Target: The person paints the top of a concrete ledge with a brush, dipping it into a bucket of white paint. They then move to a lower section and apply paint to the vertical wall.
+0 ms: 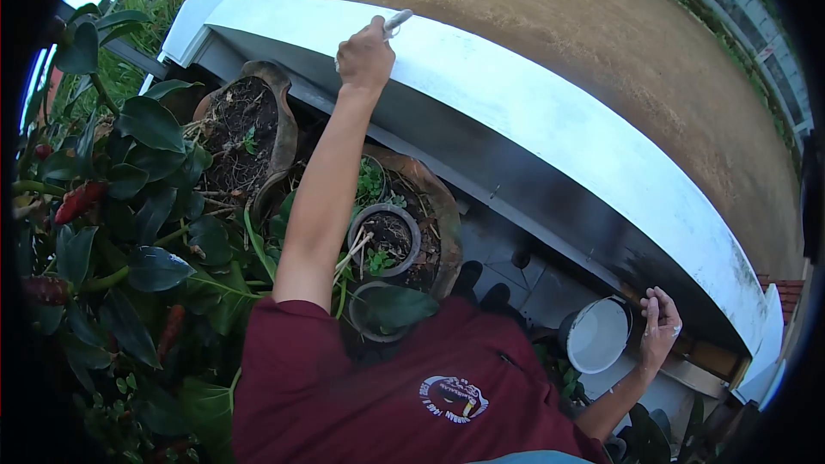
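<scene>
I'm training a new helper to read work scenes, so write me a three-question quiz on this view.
1. True or false: the left hand grips a pale tool at the white wall top.
2. Which is nearest the bucket? a) left hand b) right hand c) red flower
3. Fill in: the shirt is dark ____.

Key: 1 true; 2 b; 3 red

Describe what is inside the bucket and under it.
Inside the bucket, a whitish surface shows; whether liquid or bare lining, I cannot tell. What lies directly under it is covered.
</scene>
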The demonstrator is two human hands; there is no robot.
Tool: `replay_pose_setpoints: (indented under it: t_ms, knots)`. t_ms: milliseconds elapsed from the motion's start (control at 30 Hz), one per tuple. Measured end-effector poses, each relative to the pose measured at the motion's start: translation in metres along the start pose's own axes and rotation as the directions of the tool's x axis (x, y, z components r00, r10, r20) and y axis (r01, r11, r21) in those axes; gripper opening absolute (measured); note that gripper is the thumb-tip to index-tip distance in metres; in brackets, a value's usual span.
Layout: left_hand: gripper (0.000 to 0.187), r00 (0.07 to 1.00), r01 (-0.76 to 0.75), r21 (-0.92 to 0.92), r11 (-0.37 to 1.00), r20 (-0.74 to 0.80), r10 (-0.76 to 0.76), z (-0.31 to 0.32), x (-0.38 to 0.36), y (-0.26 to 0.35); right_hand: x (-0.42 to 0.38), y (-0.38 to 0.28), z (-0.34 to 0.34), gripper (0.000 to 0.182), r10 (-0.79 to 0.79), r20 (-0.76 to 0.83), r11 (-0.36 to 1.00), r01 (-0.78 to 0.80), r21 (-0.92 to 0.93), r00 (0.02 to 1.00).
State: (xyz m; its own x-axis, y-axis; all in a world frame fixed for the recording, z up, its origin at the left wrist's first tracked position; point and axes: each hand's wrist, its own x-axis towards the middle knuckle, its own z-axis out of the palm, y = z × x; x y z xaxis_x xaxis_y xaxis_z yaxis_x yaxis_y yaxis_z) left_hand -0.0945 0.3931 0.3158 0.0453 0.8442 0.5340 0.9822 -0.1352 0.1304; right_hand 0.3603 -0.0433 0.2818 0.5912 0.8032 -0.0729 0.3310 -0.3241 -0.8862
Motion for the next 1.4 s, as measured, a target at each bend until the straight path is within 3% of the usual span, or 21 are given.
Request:
replay_pose_setpoints:
  t_ms: [67,167,200,300,367,400,433,533,600,633,667,700,767,833,900,967,1067,1167,1267,1333,1400]
  knots:
    - [0.008,0.965,-0.209,-0.115,0.971,-0.184,0.186,0.006,-0.046,0.074,0.002,-0.002,0.005,0.025,0.017,0.005,0.999,-0.017,0.036,1.000]
    - [0.012,0.930,-0.343,-0.485,0.804,-0.296,0.219,-0.025,-0.098,0.181,0.008,-0.012,0.014,0.025,0.011,0.031,0.998,-0.013,0.061,0.999]
    - [0.015,0.937,-0.347,-0.620,0.704,-0.250,0.242,-0.034,-0.109,0.205,0.013,-0.017,0.017,0.025,-0.002,0.042,0.998,-0.001,0.066,0.999]
    - [0.012,0.979,-0.197,-0.934,0.298,-0.168,0.120,-0.064,-0.100,0.219,0.024,-0.031,0.017,0.025,-0.044,0.060,0.999,0.045,-0.010,0.997]
    - [0.019,0.998,0.008,-0.980,0.201,-0.006,-0.069,-0.057,-0.064,0.186,0.024,-0.033,0.012,0.025,-0.054,0.047,0.998,0.056,-0.030,0.997]
    - [0.021,0.986,0.160,-0.957,0.240,0.143,-0.086,-0.042,-0.042,0.154,0.024,-0.032,0.008,0.025,-0.045,0.035,0.998,0.047,-0.041,0.998]
    - [0.019,0.950,0.302,-0.941,0.153,0.283,-0.134,-0.022,-0.021,0.119,0.024,-0.029,0.004,0.025,-0.038,0.021,0.998,0.039,-0.050,0.999]
    - [0.023,0.861,0.428,-0.888,0.166,0.345,-0.374,0.027,0.025,-0.005,0.017,-0.006,-0.013,0.026,0.008,0.003,0.999,-0.008,-0.053,1.000]
    - [0.026,0.874,0.371,-0.767,0.523,0.099,-0.475,0.026,0.056,-0.092,0.005,0.010,-0.022,0.026,0.049,-0.014,0.998,-0.049,-0.024,0.999]
    - [0.030,0.899,0.363,-0.449,0.817,-0.064,-0.434,0.005,0.069,-0.117,-0.002,0.017,-0.027,0.026,0.069,-0.034,0.998,-0.069,-0.005,0.997]
    - [0.033,0.928,0.298,-0.152,0.943,-0.184,-0.323,-0.022,0.077,-0.124,-0.009,0.024,-0.032,0.027,0.088,-0.055,0.996,-0.087,0.014,0.995]
    - [0.033,0.928,0.288,-0.044,0.957,-0.234,-0.290,-0.024,0.089,-0.146,-0.015,0.028,-0.035,0.027,0.107,-0.075,0.994,-0.105,0.033,0.991]
    - [0.032,0.927,0.296,0.008,0.955,-0.242,-0.285,-0.015,0.101,-0.154,-0.022,0.032,-0.038,0.027,0.142,-0.097,0.990,-0.140,0.026,0.985]
    - [0.031,0.947,0.241,-0.012,0.970,-0.217,-0.238,-0.003,0.098,-0.104,-0.025,0.036,-0.037,0.027,0.161,-0.113,0.987,-0.159,0.024,0.980]
    - [0.023,0.992,0.064,-0.062,0.996,-0.101,-0.070,0.015,0.061,-0.006,-0.028,0.029,-0.032,0.027,0.151,-0.114,0.988,-0.149,0.027,0.982]
    - [0.005,0.978,-0.199,-0.166,0.966,-0.104,0.184,0.035,0.013,0.090,-0.026,0.023,-0.029,0.028,0.138,-0.117,0.990,-0.136,0.026,0.983]
    - [0.007,0.965,-0.254,-0.700,0.668,-0.139,0.222,-0.009,-0.046,0.224,-0.026,0.014,-0.027,0.028,0.125,-0.095,0.992,-0.126,-0.002,0.988]
    - [0.017,0.973,-0.051,-0.983,0.178,-0.008,0.230,-0.037,-0.077,0.299,-0.022,0.000,-0.025,0.029,0.115,-0.082,0.992,-0.118,-0.043,0.990]
    - [0.022,0.975,0.080,-0.969,0.235,0.125,0.183,-0.006,-0.057,0.296,-0.026,-0.002,-0.032,0.029,0.133,-0.107,0.988,-0.140,-0.062,0.985]
    - [0.031,0.960,0.222,-0.896,0.385,0.270,0.075,0.026,-0.025,0.236,-0.028,0.009,-0.040,0.029,0.146,-0.130,0.985,-0.157,-0.074,0.981]
    - [0.033,0.976,0.218,-0.804,0.554,0.193,-0.103,0.046,0.014,0.151,-0.035,0.023,-0.048,0.028,0.178,-0.135,0.980,-0.188,-0.062,0.975]
